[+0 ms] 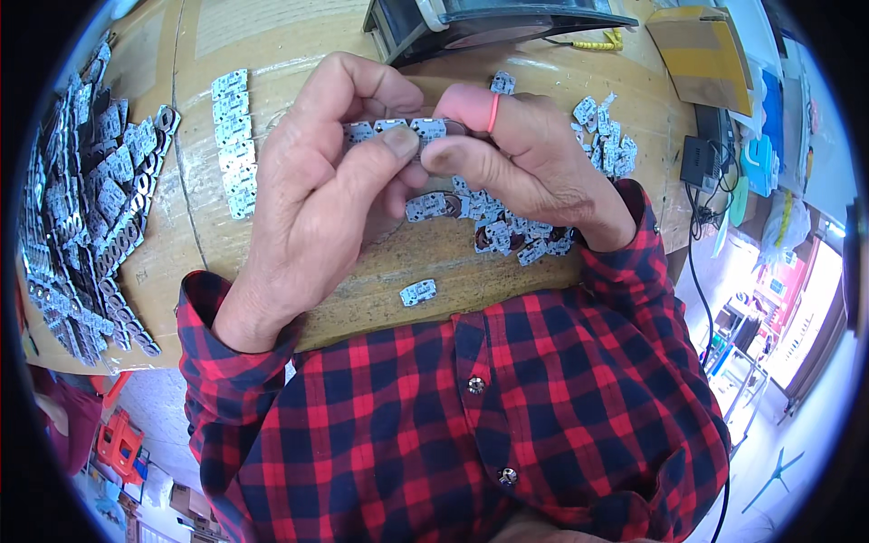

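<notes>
A short row of small white circuit boards is held level between my two hands above the table. My left hand grips it, thumb pressed on its front face and fingers curled behind. At the row's right end, my right hand pinches with thumb and forefinger; a red band circles one finger. Beneath the hands lies a loose heap of similar boards, partly hidden by my right hand. One separate board rests near the table's front edge. Left of my left hand, a neat column of joined boards lies flat.
A large pile of board strips covers the table's left side. More boards lie beyond my right hand. A black-framed object, a cardboard box and a black box with cables stand around. Another person's sleeve shows lower left.
</notes>
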Tool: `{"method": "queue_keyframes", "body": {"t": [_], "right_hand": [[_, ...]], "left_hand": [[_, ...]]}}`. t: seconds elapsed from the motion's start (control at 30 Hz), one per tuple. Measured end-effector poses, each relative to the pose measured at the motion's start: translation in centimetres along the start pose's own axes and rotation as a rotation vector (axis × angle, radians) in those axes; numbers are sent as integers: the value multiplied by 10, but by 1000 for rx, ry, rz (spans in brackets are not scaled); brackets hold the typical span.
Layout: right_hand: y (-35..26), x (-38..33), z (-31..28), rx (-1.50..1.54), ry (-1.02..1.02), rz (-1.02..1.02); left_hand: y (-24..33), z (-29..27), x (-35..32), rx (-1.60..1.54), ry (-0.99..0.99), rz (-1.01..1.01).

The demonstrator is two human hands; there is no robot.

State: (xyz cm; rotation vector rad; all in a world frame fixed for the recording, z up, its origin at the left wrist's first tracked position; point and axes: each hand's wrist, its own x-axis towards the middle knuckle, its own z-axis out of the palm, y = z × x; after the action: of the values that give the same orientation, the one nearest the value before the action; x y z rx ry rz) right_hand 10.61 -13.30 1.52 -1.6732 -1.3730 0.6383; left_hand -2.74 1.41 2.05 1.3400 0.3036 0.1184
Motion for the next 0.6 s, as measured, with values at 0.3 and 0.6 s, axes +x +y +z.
{"method": "queue_keyframes", "body": {"t": [0.3,0.6], "right_hand": [[-11,-3,-10,716,-99,436],[-11,3,1,899,76,636]], "left_hand": [[3,-13,2,-125,-84,-144],[-4,-4,0,-2,116,112]]}}
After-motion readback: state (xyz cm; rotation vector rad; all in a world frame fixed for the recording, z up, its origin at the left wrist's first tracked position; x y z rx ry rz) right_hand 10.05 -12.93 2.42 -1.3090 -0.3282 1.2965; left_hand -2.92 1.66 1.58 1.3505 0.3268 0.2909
